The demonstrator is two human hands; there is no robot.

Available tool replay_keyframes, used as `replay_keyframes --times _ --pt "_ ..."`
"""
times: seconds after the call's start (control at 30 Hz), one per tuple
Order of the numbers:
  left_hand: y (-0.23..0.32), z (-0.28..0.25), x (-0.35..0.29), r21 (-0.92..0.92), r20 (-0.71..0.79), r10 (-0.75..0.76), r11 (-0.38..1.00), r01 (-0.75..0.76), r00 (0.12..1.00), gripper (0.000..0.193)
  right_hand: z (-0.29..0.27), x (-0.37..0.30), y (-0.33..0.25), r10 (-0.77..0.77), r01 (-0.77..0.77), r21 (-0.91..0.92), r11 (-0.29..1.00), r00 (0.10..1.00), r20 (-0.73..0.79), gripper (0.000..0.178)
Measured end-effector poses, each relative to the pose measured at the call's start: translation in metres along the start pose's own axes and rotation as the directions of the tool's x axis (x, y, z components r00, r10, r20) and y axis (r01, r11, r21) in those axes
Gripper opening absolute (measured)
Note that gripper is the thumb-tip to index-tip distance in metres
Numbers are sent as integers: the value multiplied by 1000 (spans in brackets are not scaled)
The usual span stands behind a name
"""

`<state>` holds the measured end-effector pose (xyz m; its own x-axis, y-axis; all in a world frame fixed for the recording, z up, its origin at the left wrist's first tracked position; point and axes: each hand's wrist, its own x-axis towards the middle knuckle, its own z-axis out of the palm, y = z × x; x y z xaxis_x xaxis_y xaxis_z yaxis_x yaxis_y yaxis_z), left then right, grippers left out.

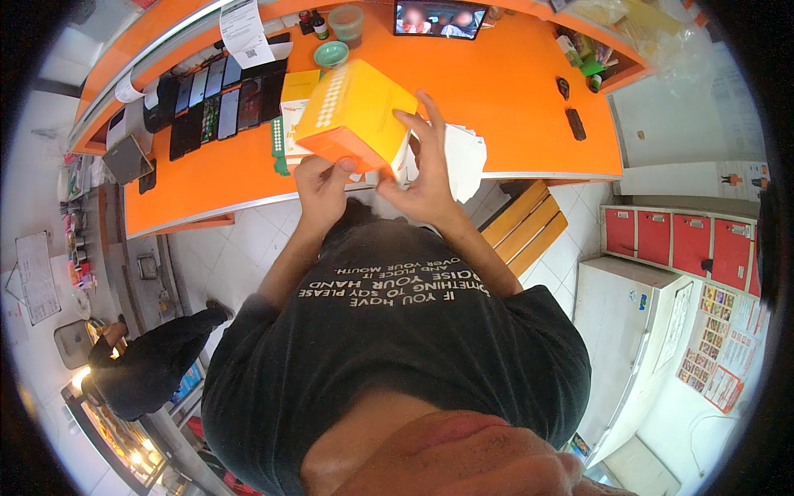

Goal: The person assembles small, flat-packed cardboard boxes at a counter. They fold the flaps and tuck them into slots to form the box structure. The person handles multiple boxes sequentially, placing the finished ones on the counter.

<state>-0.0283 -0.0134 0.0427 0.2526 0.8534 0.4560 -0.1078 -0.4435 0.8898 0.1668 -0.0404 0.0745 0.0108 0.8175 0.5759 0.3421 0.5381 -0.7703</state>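
Pinching the lower corner of the yellow box [360,107] between thumb and curled fingers, my left hand [322,188] is closed on it. My right hand [426,172] is half open, fingers spread and bent, with fingertips against the box's right side; I cannot tell whether it grips. The box is tilted, up in front of me over the near edge of the orange counter [529,99], and its lower edge is blurred.

Just behind it to the left, a second box [292,124], yellow and white, shows partly, with a green strip [278,136] beside it. White papers [466,161] lie to the right, reaching the counter's near edge.

Farther left on the counter are rows of phones [217,99], with a long paper slip [245,37] hanging over the far ones. A green bowl [331,54] stands beyond the box, near a clear tub [346,26]. A lit screen [439,19] stands at the far side. A black object [576,124] lies well apart on the right. A slatted wooden seat [527,229] is below the counter.
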Motion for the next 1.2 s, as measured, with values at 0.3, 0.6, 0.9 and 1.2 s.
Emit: replay_keyframes --times 0.3,0.6,0.9,1.2 --pt "12 27 -2 -212 -215 -291 946 246 932 18 -4 1 4 -50 47 91 995 998 27 33" --pt "8 -5 16 -18 80 -275 961 277 958 20 -1 9 1 -370 365 -140 920 929 -7 23" --pt "-4 1 27 -139 199 -139 976 168 970 33 -5 11 -10 -87 89 54 995 996 -34 15" --pt "-15 14 28 35 18 -30 999 30 999 41 -4 8 -2 195 -159 386 909 979 -56 14"
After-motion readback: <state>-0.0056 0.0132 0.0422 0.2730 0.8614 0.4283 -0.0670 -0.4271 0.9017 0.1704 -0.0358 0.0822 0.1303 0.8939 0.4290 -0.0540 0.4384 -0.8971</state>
